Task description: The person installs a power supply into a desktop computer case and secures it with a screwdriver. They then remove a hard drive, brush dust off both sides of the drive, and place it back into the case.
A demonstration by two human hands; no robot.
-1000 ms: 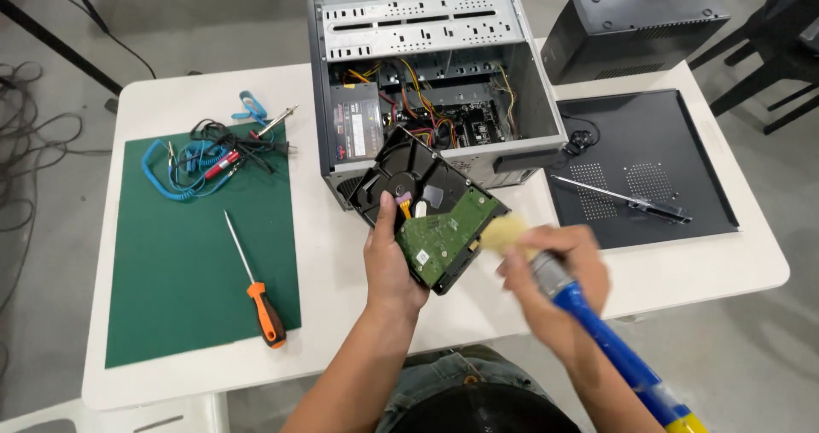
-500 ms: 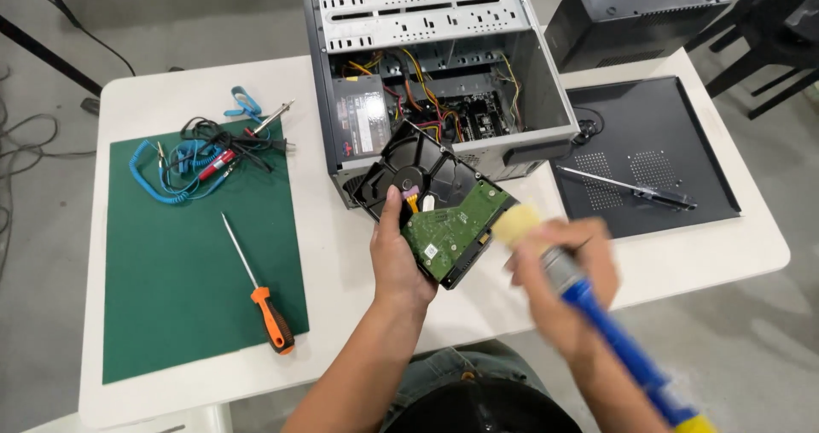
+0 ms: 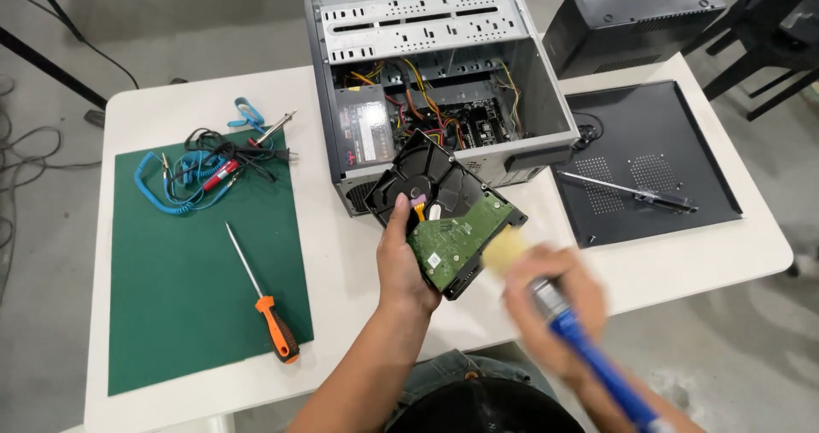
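Note:
My left hand (image 3: 403, 262) grips two hard drives fanned together above the table's front: a black one (image 3: 422, 181) behind and one with its green circuit board (image 3: 461, 238) facing up. My right hand (image 3: 554, 309), blurred by motion, holds a brush with a blue handle (image 3: 597, 369); its pale bristles (image 3: 503, 249) touch the lower right edge of the green board. An open computer case (image 3: 435, 75) lies on its side just behind the drives, wires and a power supply showing inside.
A green mat (image 3: 196, 305) on the white table (image 3: 350, 254) carries an orange-handled screwdriver (image 3: 260, 296) and a tangle of blue coiled cable and tools (image 3: 205, 168). The black side panel (image 3: 674, 143) with a screwdriver (image 3: 636, 194) lies right. A black box (image 3: 631, 19) stands behind.
My right hand has swept the brush down and left across the green board and now blurs. The left hand keeps the drives in the same grip.

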